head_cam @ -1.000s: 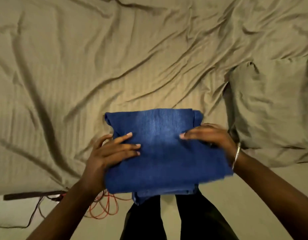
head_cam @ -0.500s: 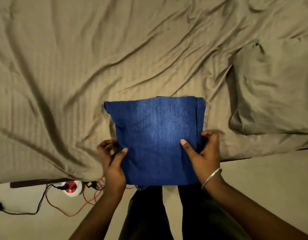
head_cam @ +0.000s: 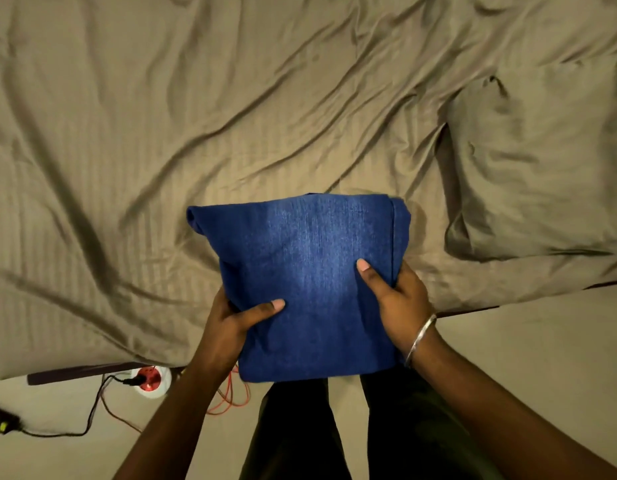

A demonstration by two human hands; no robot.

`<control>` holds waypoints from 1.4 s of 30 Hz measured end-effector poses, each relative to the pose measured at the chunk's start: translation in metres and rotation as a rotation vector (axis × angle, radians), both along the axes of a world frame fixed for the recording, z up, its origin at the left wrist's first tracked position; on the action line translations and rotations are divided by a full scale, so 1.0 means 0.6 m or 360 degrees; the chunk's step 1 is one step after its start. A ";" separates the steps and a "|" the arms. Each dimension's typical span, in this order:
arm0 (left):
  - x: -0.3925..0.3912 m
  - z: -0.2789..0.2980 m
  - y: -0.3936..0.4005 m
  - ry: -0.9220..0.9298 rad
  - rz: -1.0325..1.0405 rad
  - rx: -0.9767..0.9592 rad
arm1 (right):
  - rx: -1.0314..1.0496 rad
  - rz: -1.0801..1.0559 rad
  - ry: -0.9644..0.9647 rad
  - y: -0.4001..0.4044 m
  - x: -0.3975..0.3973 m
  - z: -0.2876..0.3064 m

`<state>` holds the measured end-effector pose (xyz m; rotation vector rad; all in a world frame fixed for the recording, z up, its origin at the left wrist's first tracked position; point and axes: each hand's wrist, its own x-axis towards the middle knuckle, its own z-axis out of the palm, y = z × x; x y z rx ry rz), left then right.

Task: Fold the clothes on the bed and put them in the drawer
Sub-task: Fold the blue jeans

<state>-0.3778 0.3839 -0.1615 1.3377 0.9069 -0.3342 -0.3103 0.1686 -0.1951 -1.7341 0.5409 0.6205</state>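
1. Blue denim, folded into a neat square [head_cam: 310, 282], is held up over the near edge of the bed [head_cam: 161, 168].
2. Left hand [head_cam: 231, 317] clamps its left side, thumb on top.
3. Right hand [head_cam: 400, 299] grips the right side the same way, a bangle [head_cam: 419, 339] on the wrist.
4. Pillow [head_cam: 535, 161] lies right.

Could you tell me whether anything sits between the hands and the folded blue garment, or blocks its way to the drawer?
Nothing lies between them: the left hand and right hand already hold the folded blue garment by its sides. No drawer is in view, so its path cannot be judged.
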 end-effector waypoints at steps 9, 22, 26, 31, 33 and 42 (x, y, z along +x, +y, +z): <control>0.098 0.075 -0.095 -0.0310 -0.0139 -0.0148 | 0.0019 -0.0184 -0.0263 -0.116 0.071 0.104; 0.359 0.025 -0.363 -0.0555 -0.0282 -0.0327 | -0.0568 0.0131 -0.0599 -0.377 0.346 0.164; 0.359 0.022 -0.400 -0.0578 -0.0234 -0.0296 | -0.0730 0.0278 -0.0781 -0.401 0.365 0.158; 0.369 0.007 -0.425 -0.0564 -0.0306 -0.0076 | -0.1001 0.0536 -0.0616 -0.416 0.365 0.141; 0.368 0.011 -0.440 -0.0517 -0.0443 0.0241 | -0.1230 0.0744 -0.0650 -0.409 0.341 0.119; 0.369 0.021 -0.438 -0.0781 -0.1724 0.1679 | -0.1505 0.0862 -0.0800 -0.405 0.254 0.032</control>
